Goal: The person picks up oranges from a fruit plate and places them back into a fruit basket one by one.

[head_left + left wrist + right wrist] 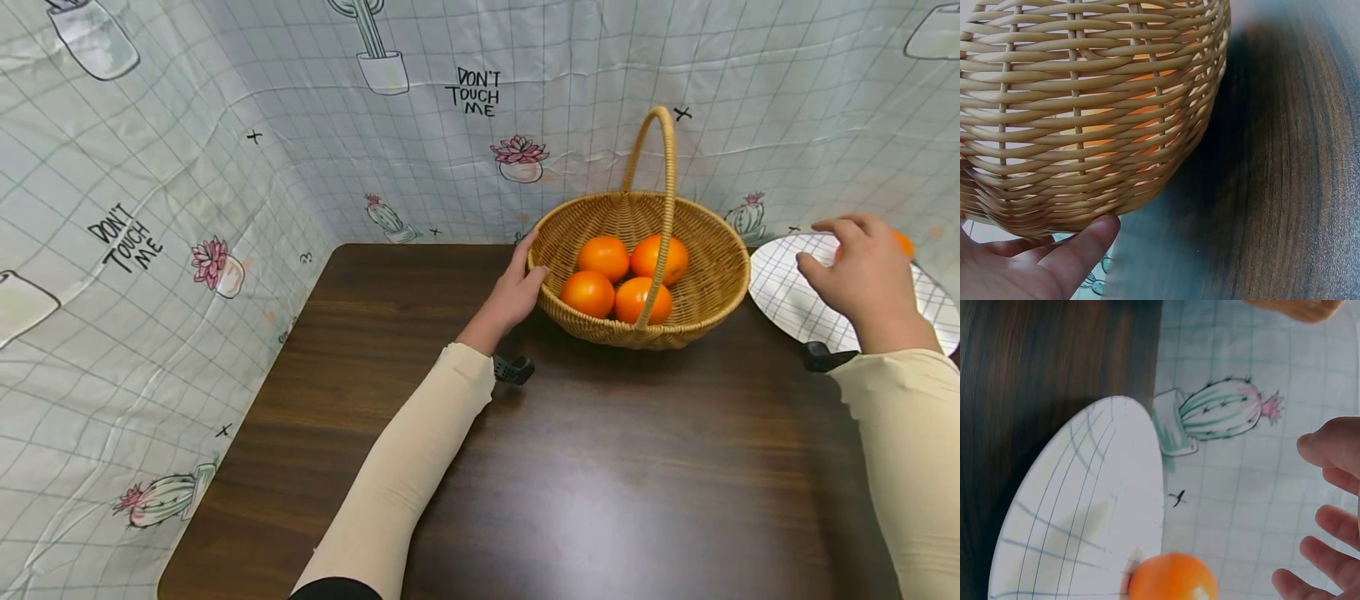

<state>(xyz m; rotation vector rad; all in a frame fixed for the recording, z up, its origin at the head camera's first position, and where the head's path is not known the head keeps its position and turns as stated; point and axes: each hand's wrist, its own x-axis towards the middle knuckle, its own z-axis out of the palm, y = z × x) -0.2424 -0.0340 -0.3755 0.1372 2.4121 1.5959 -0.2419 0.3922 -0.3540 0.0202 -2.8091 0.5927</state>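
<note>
A wicker basket (708,292) with a tall arched handle stands on the table and holds several oranges (603,258). My left hand (506,296) rests against the basket's left side, its thumb and fingers spread along the outer wall near the rim. In the left wrist view the thumb touches the weave of the basket (1085,94). Over the white plate (780,275), my right hand (870,275) hovers with fingers parted and nothing between them. One orange (1174,578) is on the plate, apart from the fingers; the hand partly hides it in the head view.
Dark wooden table (600,450) lies in front of the basket and to its left. A printed cloth (450,150) hangs close behind the basket and plate, and along the left side. The basket's handle (667,183) arches above the oranges.
</note>
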